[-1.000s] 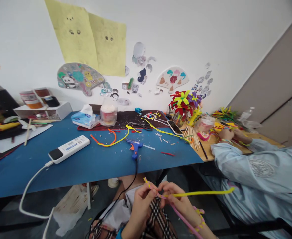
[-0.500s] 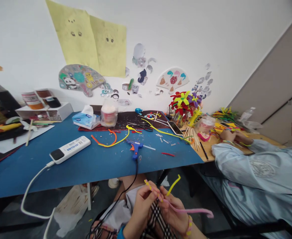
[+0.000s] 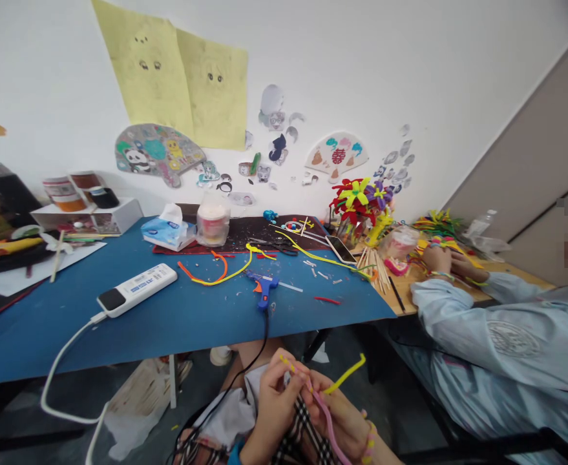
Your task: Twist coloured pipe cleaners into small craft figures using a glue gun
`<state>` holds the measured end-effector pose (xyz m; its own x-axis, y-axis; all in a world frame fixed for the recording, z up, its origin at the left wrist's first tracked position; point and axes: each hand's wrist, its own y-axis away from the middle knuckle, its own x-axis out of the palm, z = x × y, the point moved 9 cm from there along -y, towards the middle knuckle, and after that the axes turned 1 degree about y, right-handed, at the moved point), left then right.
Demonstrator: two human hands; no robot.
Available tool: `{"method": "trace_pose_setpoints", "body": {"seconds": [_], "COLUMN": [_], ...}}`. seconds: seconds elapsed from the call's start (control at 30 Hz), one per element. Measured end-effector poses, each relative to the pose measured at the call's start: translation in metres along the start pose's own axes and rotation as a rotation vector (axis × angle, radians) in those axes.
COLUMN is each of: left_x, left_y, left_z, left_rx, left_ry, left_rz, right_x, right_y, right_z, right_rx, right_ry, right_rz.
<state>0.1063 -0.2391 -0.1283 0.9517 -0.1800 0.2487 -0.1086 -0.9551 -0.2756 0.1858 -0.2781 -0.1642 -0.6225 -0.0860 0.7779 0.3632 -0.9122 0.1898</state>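
Note:
Both my hands are over my lap, fingers pinched close together on a pink and a yellow pipe cleaner. My left hand (image 3: 278, 400) grips the twisted part, whose yellow-pink tip pokes out above the fingers. My right hand (image 3: 335, 407) is closed beside it, where the two strands part. From there the pink pipe cleaner (image 3: 329, 423) hangs down across my right palm, and the yellow pipe cleaner (image 3: 346, 374) sticks out up and to the right. Fingers partly hide the twisted section.
On the blue table (image 3: 143, 339) lie a blue glue gun (image 3: 265, 289) with a black cord, loose pipe cleaners, scissors (image 3: 284, 247), a phone (image 3: 340, 249) and a white cabled device (image 3: 137, 290). At right a co-worker's hands (image 3: 439, 258) rest by pipe cleaners.
The loose pink end has swung from pointing right to hanging downward. The yellow end has tilted further right. Both my hands stay together on the twisted part.

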Motion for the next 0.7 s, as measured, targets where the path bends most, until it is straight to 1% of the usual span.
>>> {"method": "trace_pose_setpoints", "body": {"seconds": [0.07,0.13,0.27,0.37,0.47,0.53,0.6,0.67,0.7], "left_x": [-0.003,-0.003,-0.002,-0.003,-0.005,-0.006,-0.007,-0.007,-0.007], "left_y": [0.002,0.004,0.008,0.008,0.005,0.001,-0.004,-0.011,-0.015], "left_z": [-0.006,-0.009,-0.008,-0.005,-0.011,-0.018,-0.027,-0.039,-0.046], "left_rx": [0.064,0.099,0.127,0.102,0.132,0.163,0.200,0.240,0.258], "left_ry": [-0.082,-0.125,-0.206,-0.280,-0.317,-0.332,-0.349,-0.354,-0.346], "left_rz": [-0.018,-0.015,0.001,-0.007,-0.023,-0.038,-0.049,-0.055,-0.054], "right_x": [0.000,-0.001,-0.001,-0.001,0.007,0.020,0.037,0.054,0.062], "right_y": [-0.001,-0.002,-0.003,0.001,0.007,0.008,0.007,0.005,0.003], "right_z": [0.004,0.008,0.025,0.043,0.065,0.078,0.086,0.092,0.096], "right_rx": [-0.051,-0.089,-0.175,-0.253,-0.397,-0.512,-0.615,-0.704,-0.744], "right_ry": [0.066,0.160,0.411,0.685,1.032,1.248,1.410,1.511,1.552], "right_rz": [0.001,-0.004,-0.023,-0.085,-0.128,-0.081,0.039,0.166,0.209]}}
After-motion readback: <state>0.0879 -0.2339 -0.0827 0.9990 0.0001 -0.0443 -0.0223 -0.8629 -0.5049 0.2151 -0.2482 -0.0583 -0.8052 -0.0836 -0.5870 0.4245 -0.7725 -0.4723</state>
